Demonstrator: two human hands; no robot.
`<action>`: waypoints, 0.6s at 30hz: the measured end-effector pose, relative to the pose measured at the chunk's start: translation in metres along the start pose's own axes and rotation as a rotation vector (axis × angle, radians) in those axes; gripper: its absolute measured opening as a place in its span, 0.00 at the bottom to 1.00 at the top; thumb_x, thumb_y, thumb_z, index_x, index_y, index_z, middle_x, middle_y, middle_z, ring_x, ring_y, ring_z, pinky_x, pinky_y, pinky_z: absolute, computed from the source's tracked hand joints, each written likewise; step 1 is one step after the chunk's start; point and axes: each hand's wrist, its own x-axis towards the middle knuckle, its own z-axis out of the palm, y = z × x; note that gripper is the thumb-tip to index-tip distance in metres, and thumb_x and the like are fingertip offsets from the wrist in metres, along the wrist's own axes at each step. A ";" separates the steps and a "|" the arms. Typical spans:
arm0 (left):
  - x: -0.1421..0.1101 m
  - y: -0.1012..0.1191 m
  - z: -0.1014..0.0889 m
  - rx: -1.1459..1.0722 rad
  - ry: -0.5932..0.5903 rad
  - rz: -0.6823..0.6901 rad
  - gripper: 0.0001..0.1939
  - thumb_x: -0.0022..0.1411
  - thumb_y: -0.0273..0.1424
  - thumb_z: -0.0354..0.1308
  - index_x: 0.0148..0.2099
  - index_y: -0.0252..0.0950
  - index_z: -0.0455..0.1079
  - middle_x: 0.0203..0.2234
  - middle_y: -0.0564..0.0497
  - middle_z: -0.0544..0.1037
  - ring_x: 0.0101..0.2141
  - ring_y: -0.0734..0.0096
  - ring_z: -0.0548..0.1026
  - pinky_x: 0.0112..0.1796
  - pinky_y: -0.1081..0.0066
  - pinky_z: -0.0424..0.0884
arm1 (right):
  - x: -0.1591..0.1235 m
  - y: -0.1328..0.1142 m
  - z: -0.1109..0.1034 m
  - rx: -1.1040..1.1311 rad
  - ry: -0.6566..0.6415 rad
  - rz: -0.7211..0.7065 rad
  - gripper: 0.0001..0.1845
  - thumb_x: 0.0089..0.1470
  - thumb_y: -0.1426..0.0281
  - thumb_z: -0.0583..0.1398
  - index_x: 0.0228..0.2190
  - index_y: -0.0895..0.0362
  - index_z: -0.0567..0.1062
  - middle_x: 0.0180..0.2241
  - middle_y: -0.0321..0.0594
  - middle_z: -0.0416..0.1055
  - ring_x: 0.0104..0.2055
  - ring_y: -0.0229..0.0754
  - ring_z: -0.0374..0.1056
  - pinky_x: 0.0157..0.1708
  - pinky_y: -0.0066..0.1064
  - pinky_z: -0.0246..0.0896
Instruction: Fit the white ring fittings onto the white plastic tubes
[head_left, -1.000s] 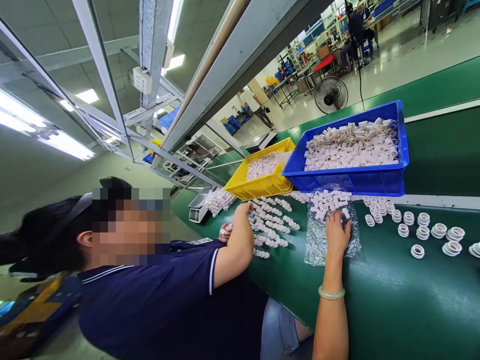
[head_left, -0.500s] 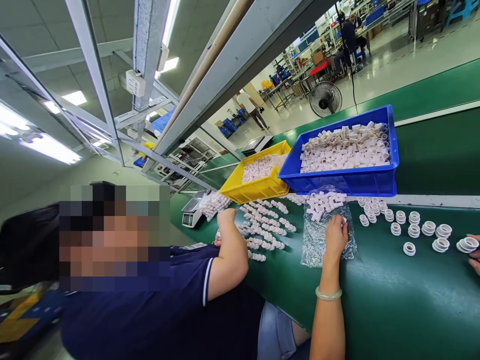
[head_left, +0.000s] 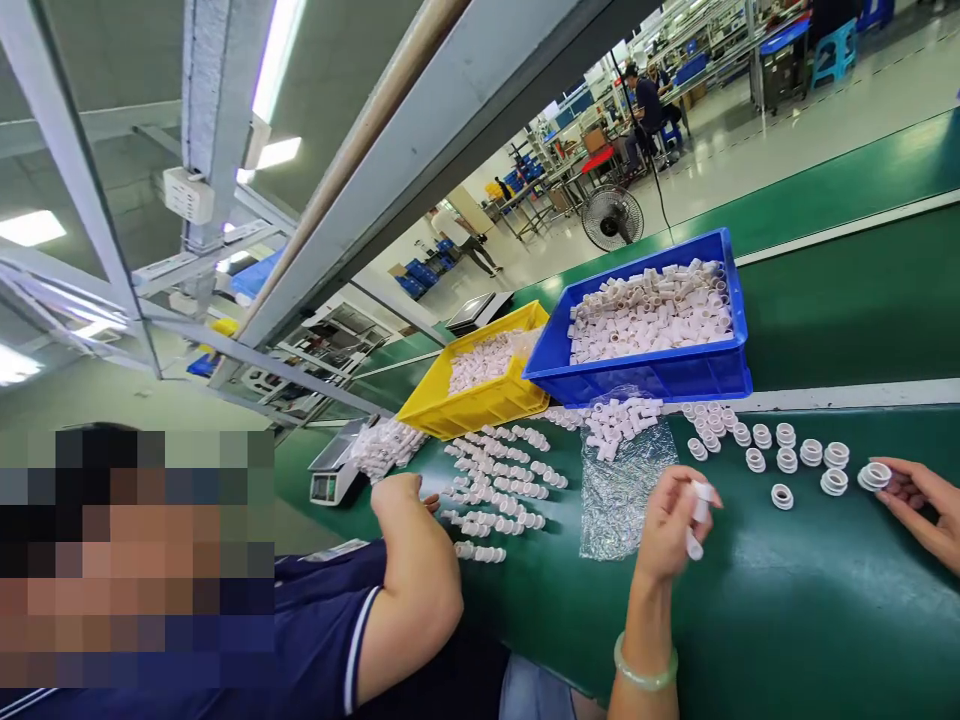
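My left hand (head_left: 664, 530), with a pale green bangle on the wrist, is lifted just off the green belt (head_left: 810, 620) and pinches a small white plastic tube (head_left: 699, 500). It hovers beside a clear plastic bag (head_left: 619, 490) that has a heap of white tubes (head_left: 615, 420) on it. My right hand (head_left: 919, 500) comes in from the right edge, and its fingertips grip a white ring fitting (head_left: 874, 475) at the end of a row of similar rings (head_left: 787, 450).
A blue bin (head_left: 660, 370) and a yellow bin (head_left: 472, 405) hold white parts. Rows of assembled white pieces (head_left: 495, 480) lie before a co-worker in a navy shirt (head_left: 315, 640), whose elbow rests on the belt. A small scale (head_left: 330, 475) stands at the left.
My left hand has lifted off the plastic bag with a white tube in its fingers. My right hand has come into view at the right and closed on a ring. The view has shifted.
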 end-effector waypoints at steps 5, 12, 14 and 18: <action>-0.028 -0.027 0.062 -0.045 -0.643 -0.285 0.22 0.55 0.48 0.63 0.38 0.37 0.62 0.40 0.43 0.79 0.19 0.84 0.67 0.19 0.79 0.62 | 0.002 -0.018 -0.004 0.057 -0.069 0.033 0.23 0.58 0.53 0.53 0.53 0.42 0.61 0.44 0.41 0.72 0.42 0.48 0.71 0.38 0.38 0.69; -0.031 -0.048 0.078 0.312 -0.679 -0.255 0.22 0.52 0.50 0.64 0.36 0.36 0.76 0.38 0.46 0.81 0.30 0.73 0.74 0.30 0.75 0.65 | 0.005 -0.022 -0.025 -0.083 0.234 -0.091 0.17 0.62 0.60 0.52 0.51 0.50 0.66 0.41 0.42 0.73 0.41 0.46 0.70 0.45 0.38 0.66; -0.025 -0.046 0.077 0.344 -0.593 -0.207 0.19 0.53 0.47 0.65 0.34 0.35 0.78 0.36 0.44 0.81 0.30 0.73 0.73 0.30 0.75 0.63 | 0.004 -0.016 -0.041 -0.192 0.387 -0.082 0.18 0.61 0.60 0.52 0.49 0.53 0.68 0.43 0.45 0.72 0.46 0.50 0.68 0.50 0.42 0.62; -0.018 -0.042 0.074 0.351 -0.467 -0.195 0.13 0.53 0.40 0.66 0.32 0.34 0.79 0.34 0.45 0.79 0.25 0.78 0.67 0.29 0.75 0.61 | -0.009 0.006 -0.075 -0.475 0.630 -0.030 0.23 0.61 0.59 0.50 0.51 0.58 0.67 0.49 0.55 0.68 0.55 0.62 0.62 0.55 0.52 0.54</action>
